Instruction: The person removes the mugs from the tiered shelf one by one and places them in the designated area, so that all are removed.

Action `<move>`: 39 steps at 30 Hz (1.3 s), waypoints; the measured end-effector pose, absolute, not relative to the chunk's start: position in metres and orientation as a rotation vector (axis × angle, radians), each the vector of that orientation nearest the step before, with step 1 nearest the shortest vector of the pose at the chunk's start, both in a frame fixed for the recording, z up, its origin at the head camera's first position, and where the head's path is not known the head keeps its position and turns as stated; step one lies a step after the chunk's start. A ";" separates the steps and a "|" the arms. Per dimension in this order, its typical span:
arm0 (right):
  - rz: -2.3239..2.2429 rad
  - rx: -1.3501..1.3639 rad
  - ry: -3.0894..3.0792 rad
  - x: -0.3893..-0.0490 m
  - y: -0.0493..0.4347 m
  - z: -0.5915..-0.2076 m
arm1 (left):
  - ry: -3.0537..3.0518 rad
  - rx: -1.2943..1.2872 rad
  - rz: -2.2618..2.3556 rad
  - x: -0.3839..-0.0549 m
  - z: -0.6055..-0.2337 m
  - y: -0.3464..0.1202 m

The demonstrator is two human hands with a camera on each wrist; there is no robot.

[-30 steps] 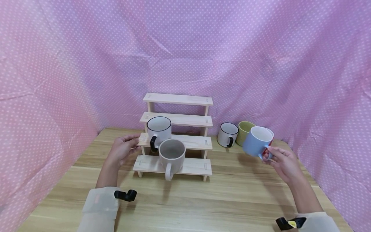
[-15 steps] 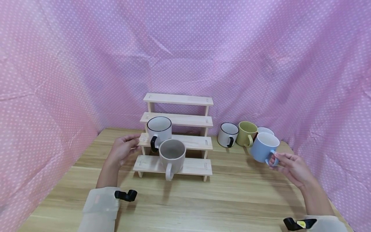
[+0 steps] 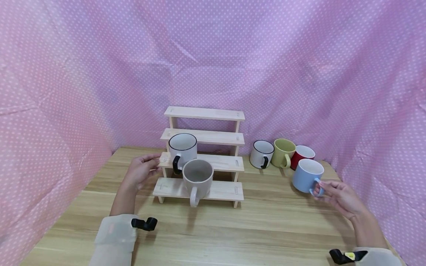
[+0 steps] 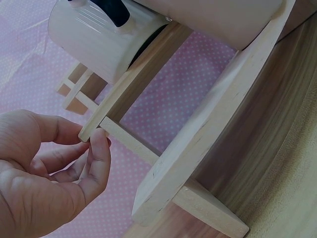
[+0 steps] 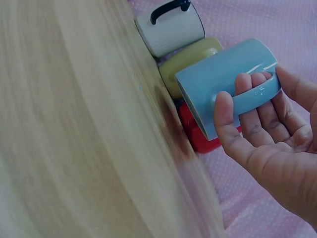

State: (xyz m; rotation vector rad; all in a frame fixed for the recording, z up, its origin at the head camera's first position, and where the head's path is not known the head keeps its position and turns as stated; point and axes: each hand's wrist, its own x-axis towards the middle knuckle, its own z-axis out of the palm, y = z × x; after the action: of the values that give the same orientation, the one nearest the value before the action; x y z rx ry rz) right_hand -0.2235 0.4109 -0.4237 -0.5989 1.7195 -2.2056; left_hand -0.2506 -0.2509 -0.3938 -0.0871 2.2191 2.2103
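Observation:
My right hand grips the light blue mug by its handle, fingers through the loop in the right wrist view. The mug is upright, in front of a red mug, close over the table. My left hand pinches the left end of the second-lowest board of a pale wooden stepped shelf; in the left wrist view, the fingertips are right at the board's end. On that board stands a white mug with a black rim. A beige mug sits on the lowest board, handle forward.
Left of the red mug stand an olive-green mug and another white mug with a black handle, in a row at the table's back right. The wooden table ends against a pink dotted cloth behind and at the sides.
My right hand has moved the blue mug rightward, towards me and lower, uncovering the red mug and the olive-green mug's handle. My left hand stays on the shelf.

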 end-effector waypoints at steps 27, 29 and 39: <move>-2.193 -0.612 1.592 -0.223 0.443 -0.448 | 2.202 -0.109 2.228 -0.250 -0.393 -0.252; -2.192 -0.608 1.620 -0.224 0.444 -0.451 | 2.198 -0.111 2.228 -0.250 -0.393 -0.251; -2.219 -0.591 1.594 -0.223 0.450 -0.458 | 2.179 -0.109 2.261 -0.251 -0.392 -0.250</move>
State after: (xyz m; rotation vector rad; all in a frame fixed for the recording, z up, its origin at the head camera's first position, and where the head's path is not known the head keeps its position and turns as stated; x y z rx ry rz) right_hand -0.2231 0.4495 -0.4578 -0.5909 1.5936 -2.2194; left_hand -0.2510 -0.2495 -0.3922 -0.1089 2.1786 2.2612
